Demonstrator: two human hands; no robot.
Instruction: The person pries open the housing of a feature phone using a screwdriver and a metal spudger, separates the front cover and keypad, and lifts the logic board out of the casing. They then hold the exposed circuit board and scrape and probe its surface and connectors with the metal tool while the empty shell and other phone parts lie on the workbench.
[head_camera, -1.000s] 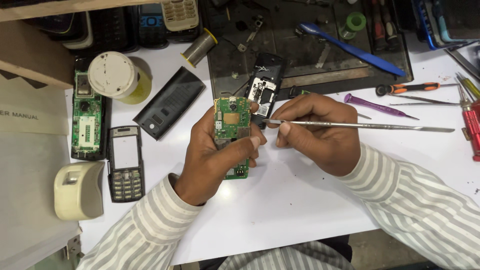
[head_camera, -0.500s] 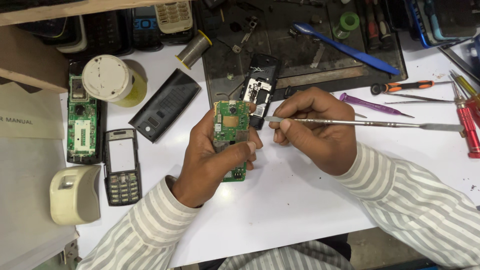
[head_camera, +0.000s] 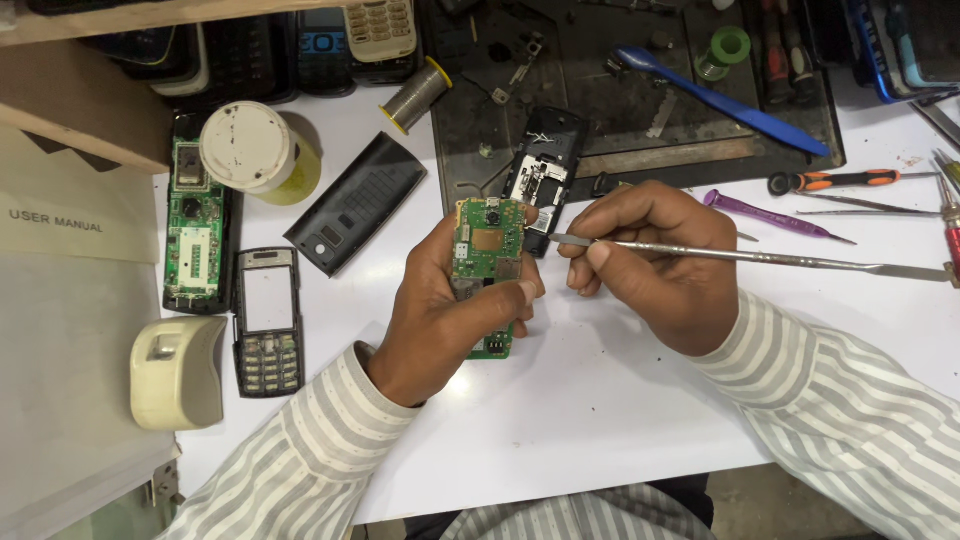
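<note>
A white counter (head_camera: 600, 400) fills most of the frame. A dark work mat (head_camera: 560, 110) is laid across the upper centre, with a blue plastic pry tool (head_camera: 720, 100) and a green solder spool (head_camera: 727, 45) on it. A pale booklet (head_camera: 70, 210) is seen at the left edge, a cream-coloured plastic device (head_camera: 178, 372) below it.

Near frame centre, the left hand (head_camera: 440, 300) is closed around a green circuit board (head_camera: 488, 240), which is held upright just above the counter, fingers on its right edge, thumb side hidden. The right hand (head_camera: 655, 265) is pinched shut on a long thin metal spudger (head_camera: 760, 257); its tip is set at the board's right edge, its shaft runs to the right edge of the frame.

A black phone housing (head_camera: 545, 175) is seen just behind the board, on the mat's lower edge. At left: a black back cover (head_camera: 357, 205), a white-lidded jar (head_camera: 252, 148), a second circuit board (head_camera: 195, 230), a keypad frame (head_camera: 267, 325). At right: a purple tool (head_camera: 770, 212), an orange-handled screwdriver (head_camera: 840, 180).
</note>
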